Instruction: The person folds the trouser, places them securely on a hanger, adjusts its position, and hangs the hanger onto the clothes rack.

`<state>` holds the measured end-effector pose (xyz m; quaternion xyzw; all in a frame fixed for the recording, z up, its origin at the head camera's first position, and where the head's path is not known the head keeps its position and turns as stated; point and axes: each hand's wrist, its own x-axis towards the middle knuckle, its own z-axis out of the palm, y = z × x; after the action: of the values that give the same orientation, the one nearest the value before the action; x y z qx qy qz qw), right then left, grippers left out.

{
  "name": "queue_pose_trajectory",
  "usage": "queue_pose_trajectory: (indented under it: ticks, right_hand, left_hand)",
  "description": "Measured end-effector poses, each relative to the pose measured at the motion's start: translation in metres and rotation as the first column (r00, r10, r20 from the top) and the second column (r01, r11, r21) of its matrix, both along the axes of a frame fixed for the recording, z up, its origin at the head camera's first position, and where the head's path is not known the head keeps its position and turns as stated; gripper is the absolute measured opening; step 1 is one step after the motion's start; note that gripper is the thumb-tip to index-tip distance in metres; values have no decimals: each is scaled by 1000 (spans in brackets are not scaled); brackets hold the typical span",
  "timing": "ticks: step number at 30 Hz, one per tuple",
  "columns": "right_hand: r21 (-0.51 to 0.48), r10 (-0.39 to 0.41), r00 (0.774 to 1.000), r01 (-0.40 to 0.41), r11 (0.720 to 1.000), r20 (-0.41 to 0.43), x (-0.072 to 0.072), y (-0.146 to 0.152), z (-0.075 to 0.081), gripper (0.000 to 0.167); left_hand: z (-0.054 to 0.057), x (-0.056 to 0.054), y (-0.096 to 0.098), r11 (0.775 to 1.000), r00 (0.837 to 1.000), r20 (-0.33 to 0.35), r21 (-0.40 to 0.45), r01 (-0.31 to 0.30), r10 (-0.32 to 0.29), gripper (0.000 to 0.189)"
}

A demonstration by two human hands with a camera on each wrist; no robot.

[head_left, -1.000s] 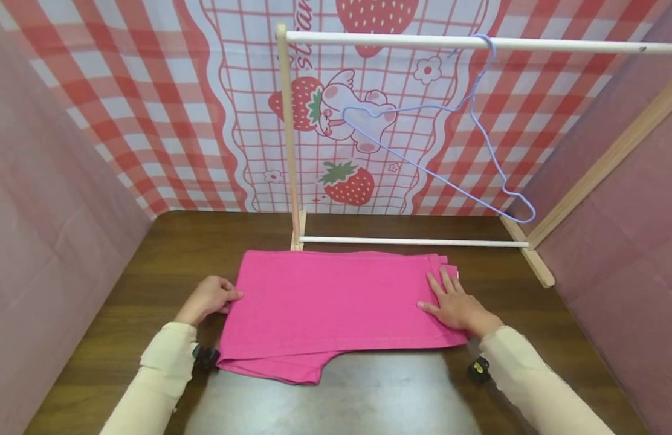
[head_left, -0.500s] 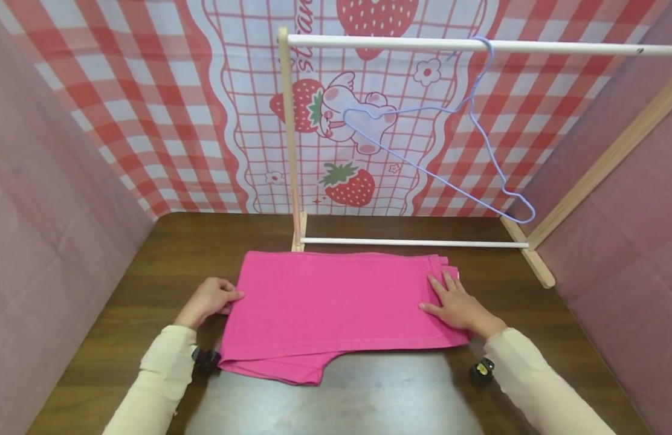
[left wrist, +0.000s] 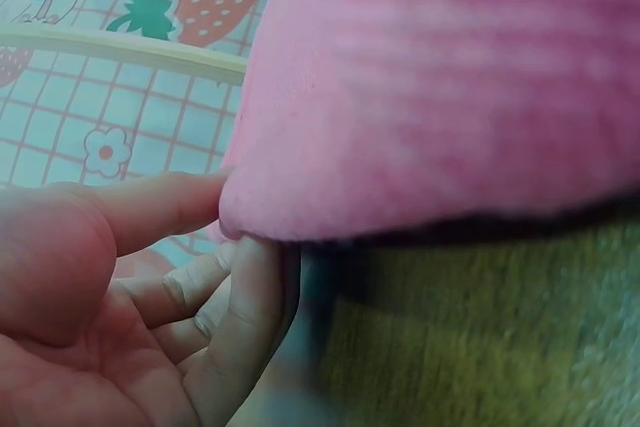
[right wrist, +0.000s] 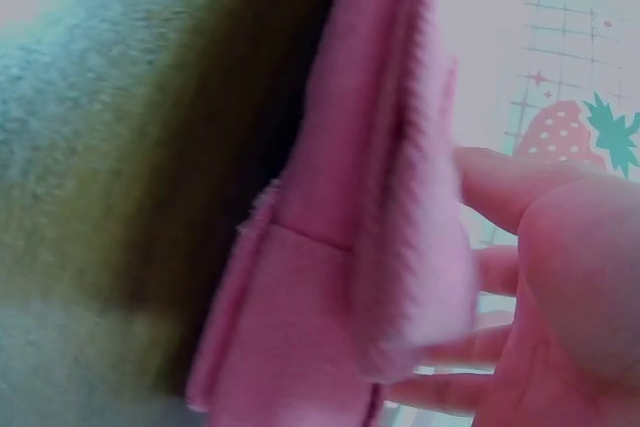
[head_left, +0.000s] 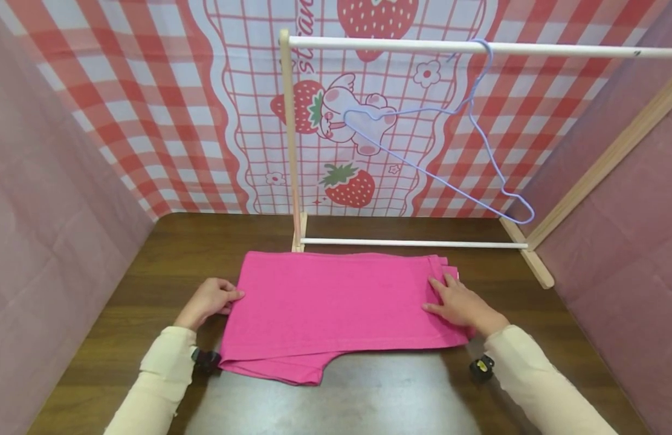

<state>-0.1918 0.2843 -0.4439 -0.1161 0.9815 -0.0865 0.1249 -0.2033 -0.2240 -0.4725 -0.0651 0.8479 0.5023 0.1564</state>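
A pair of pink shorts (head_left: 336, 302), folded lengthwise, lies flat on the brown table, with a crotch-like flap sticking out at the lower left. My left hand (head_left: 211, 299) pinches its left edge between thumb and index finger. In the left wrist view that hand (left wrist: 130, 277) has the thumb over the pink cloth (left wrist: 400, 107) and the fingers underneath. On the right end rests my right hand (head_left: 463, 305), fingers spread over the layered hem. The right wrist view shows the stacked edges of the cloth (right wrist: 320, 277) beside the fingers of that hand (right wrist: 570, 277).
Behind the shorts stands a wooden rack with a white top rail (head_left: 396, 43) and a low white bar (head_left: 412, 243). A lavender hanger (head_left: 434, 175) hangs from the rail. A strawberry-print checked cloth (head_left: 167, 109) covers the back; pink fabric walls (head_left: 58, 199) flank the table (head_left: 151, 266).
My right hand has shifted slightly right across the hem, its fingers drawing a little closer together. The left hand keeps its pinch, and the shorts stay almost still.
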Motion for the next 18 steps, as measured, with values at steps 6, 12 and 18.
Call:
queue_pose_trajectory:
  ticks: [6, 12, 18]
  right_hand:
    - [57, 45, 994, -39, 998, -95, -3, 0, 8, 68]
    - [141, 81, 975, -52, 989, -205, -1, -1, 26, 63]
    - [103, 89, 963, -64, 993, -256, -4, -5, 54, 57]
  left_hand:
    - [2, 0, -1, 1000, 1000, -8, 1, 0, 0, 23]
    - [0, 1, 0, 1000, 1000, -2, 2, 4, -4, 24]
    - [1, 0, -1, 1000, 1000, 9, 24, 3, -4, 23]
